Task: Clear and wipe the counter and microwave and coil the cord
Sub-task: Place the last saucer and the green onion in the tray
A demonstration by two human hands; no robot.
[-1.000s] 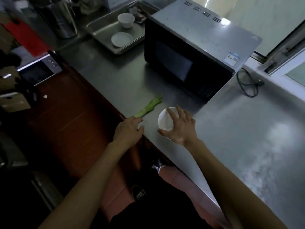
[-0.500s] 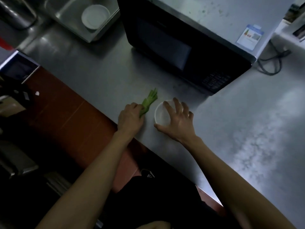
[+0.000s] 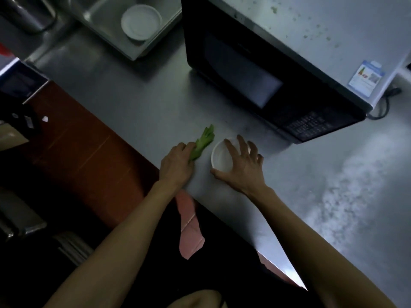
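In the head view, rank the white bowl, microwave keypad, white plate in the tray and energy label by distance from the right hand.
1. white bowl, under the right hand.
2. microwave keypad, ahead, right.
3. energy label, far right.
4. white plate, far left.

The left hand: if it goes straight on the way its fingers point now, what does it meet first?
The left hand already grips the green vegetable stalk, which points up and right. Beyond the leaf tip lies bare steel counter, then probably the microwave front near its lower left corner, though depth is unclear.

Commercial kitchen: stainless counter (image 3: 138,103), steel tray (image 3: 124,45) with plate (image 3: 141,24), microwave (image 3: 278,70), tile floor (image 3: 89,156).
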